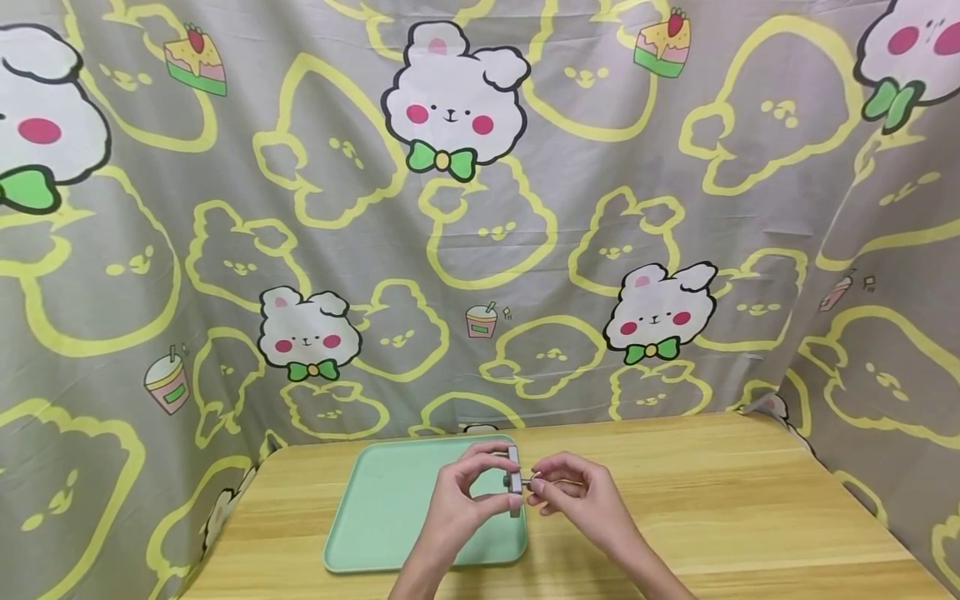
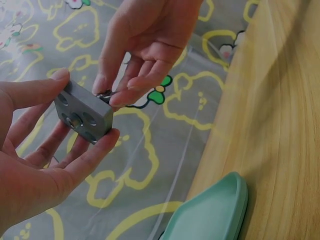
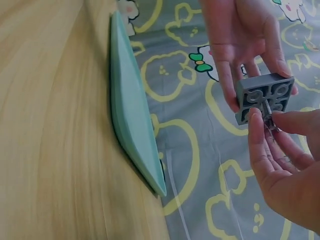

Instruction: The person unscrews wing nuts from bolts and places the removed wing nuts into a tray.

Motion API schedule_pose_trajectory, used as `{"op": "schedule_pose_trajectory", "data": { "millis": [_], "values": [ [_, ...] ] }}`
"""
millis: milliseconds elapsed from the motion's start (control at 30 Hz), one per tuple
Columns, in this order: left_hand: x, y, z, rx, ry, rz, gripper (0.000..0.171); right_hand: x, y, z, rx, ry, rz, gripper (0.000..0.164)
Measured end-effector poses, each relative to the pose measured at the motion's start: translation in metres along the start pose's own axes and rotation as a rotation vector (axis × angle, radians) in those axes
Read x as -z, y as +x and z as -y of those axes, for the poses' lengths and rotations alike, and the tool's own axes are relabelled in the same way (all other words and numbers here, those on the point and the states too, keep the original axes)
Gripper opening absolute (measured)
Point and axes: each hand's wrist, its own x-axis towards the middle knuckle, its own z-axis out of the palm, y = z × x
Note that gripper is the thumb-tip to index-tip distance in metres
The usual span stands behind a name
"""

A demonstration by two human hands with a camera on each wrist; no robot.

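Note:
My left hand (image 1: 459, 498) holds a grey square block (image 3: 264, 83) by its edges, between thumb and fingers, above the right side of the green tray. One face has several round holes, and in the left wrist view a bolt head (image 2: 75, 121) sits in it. The threaded shank of the bolt (image 3: 267, 106) sticks out of the ribbed opposite face. My right hand (image 1: 587, 493) pinches a small shiny metal piece (image 3: 270, 124) at the end of that shank. Fingertips partly hide this piece, so its exact kind cannot be told.
The green tray (image 1: 390, 508) lies on the wooden table (image 1: 720, 492), left of centre. Behind and at both sides hangs a grey curtain (image 1: 517, 242) with yellow outlines and white rabbit heads.

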Motion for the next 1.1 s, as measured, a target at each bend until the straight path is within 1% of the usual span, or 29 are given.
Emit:
{"op": "schedule_pose_trajectory", "data": {
  "millis": [133,267,367,467,567,667,733,800,867,900,933,1000,1033,1067,1100],
  "values": [
    [0.002,0.000,0.000,-0.004,0.008,-0.005,0.032,-0.002,0.000,-0.002,0.115,-0.083,-0.021,0.021],
    [0.004,0.000,0.001,-0.024,0.029,-0.015,0.033,-0.007,-0.001,-0.002,0.201,-0.175,-0.074,0.013],
    [0.006,0.000,0.001,-0.024,0.018,-0.016,0.032,-0.011,-0.002,-0.002,0.302,-0.247,-0.108,0.011],
    [0.007,-0.001,0.000,-0.007,-0.007,-0.016,0.032,-0.013,-0.003,-0.003,0.429,-0.314,-0.122,0.020],
    [0.008,-0.001,-0.002,0.010,-0.021,-0.023,0.032,-0.013,-0.002,-0.004,0.534,-0.371,-0.126,0.031],
    [0.008,-0.001,-0.003,0.016,-0.024,-0.029,0.032,-0.012,0.000,-0.006,0.669,-0.450,-0.127,0.041],
    [0.009,-0.001,-0.003,0.018,-0.027,-0.031,0.032,-0.010,0.001,-0.007,0.771,-0.513,-0.128,0.043],
    [0.009,-0.001,-0.003,0.019,-0.034,-0.030,0.032,-0.009,0.003,-0.009,0.873,-0.577,-0.122,0.035],
    [0.010,-0.001,-0.003,0.020,-0.040,-0.028,0.032,-0.008,0.004,-0.010,0.944,-0.632,-0.113,0.019],
    [0.010,-0.001,-0.003,0.021,-0.041,-0.028,0.032,-0.007,0.004,-0.011,0.971,-0.655,-0.108,0.010],
    [0.010,-0.001,-0.003,0.021,-0.042,-0.028,0.032,-0.007,0.005,-0.012,0.993,-0.678,-0.104,0.006],
    [0.010,-0.001,-0.003,0.021,-0.041,-0.029,0.032,-0.007,0.005,-0.013,1.014,-0.710,-0.107,0.014],
    [0.010,-0.001,-0.003,0.021,-0.039,-0.030,0.032,-0.007,0.005,-0.013,1.014,-0.713,-0.108,0.016],
    [0.010,-0.001,-0.003,0.020,-0.038,-0.031,0.032,-0.007,0.005,-0.012,1.012,-0.716,-0.113,0.016],
    [0.010,-0.001,-0.003,0.019,-0.038,-0.032,0.032,-0.007,0.005,-0.012,1.005,-0.710,-0.114,0.013]
  ]
}}
